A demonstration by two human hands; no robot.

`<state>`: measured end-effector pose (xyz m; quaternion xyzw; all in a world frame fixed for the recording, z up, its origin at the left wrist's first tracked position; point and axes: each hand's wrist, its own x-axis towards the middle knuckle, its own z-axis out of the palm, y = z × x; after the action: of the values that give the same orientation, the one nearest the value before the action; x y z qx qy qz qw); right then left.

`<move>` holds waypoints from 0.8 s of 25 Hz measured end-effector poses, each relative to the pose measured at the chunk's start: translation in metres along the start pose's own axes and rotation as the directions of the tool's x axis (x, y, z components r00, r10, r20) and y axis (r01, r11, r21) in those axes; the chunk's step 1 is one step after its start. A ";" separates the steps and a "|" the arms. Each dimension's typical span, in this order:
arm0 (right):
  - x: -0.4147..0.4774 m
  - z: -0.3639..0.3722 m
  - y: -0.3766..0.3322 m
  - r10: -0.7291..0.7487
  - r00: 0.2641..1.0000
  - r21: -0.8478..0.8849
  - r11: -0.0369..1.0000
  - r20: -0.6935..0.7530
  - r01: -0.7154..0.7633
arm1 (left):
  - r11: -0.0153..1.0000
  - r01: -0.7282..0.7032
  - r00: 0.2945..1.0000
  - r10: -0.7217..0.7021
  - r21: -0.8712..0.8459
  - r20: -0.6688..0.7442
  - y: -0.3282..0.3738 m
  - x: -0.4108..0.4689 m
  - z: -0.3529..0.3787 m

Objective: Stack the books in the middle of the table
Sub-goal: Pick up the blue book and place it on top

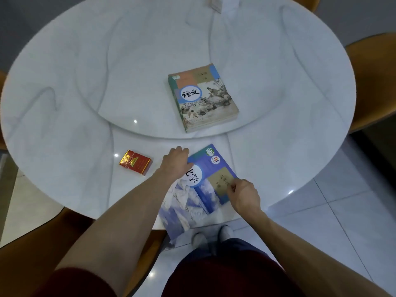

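Note:
A blue book with a snowy mountain cover lies at the near edge of the round white table, its near end sticking out past the rim. My left hand grips its left edge and my right hand grips its right edge. A beige book with a painted bird scene lies flat on the raised round centre disc, right of the middle, apart from both hands.
A red and gold cigarette pack lies left of my left hand. A small white box stands at the far rim. Orange-brown chairs ring the table. My legs and white shoes are below the near edge.

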<state>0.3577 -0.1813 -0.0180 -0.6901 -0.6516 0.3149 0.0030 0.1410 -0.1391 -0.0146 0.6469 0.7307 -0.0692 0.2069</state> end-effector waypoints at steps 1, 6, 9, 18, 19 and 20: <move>-0.005 0.004 0.004 0.055 0.998 0.047 0.997 0.010 -0.055 | 1.000 0.011 1.000 -0.011 -0.009 0.005 -0.002 -0.001 0.002; -0.027 0.030 0.003 0.330 0.926 0.459 0.804 0.185 -0.378 | 0.996 0.064 0.997 -0.061 -0.068 0.046 -0.011 -0.001 0.010; -0.039 0.048 -0.009 0.444 0.796 0.648 0.472 0.411 -0.598 | 0.993 0.084 0.996 -0.081 -0.079 0.048 -0.011 -0.003 0.013; -0.038 0.063 -0.023 0.410 0.736 0.743 0.179 0.540 -0.645 | 0.881 0.110 0.983 -0.028 -0.461 0.181 -0.016 0.001 -0.004; -0.038 0.065 -0.022 0.420 0.737 0.747 0.180 0.530 -0.640 | 0.852 0.097 0.980 0.008 -0.515 0.198 -0.017 -0.002 -0.007; -0.038 0.067 -0.022 0.430 0.739 0.748 0.189 0.519 -0.636 | 0.816 0.093 0.977 0.036 -0.570 0.211 -0.019 -0.006 -0.010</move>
<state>0.3103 -0.2397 -0.0461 -0.7230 -0.0904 0.6558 0.1976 0.1209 -0.1436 -0.0069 0.5318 0.7005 0.0836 0.4685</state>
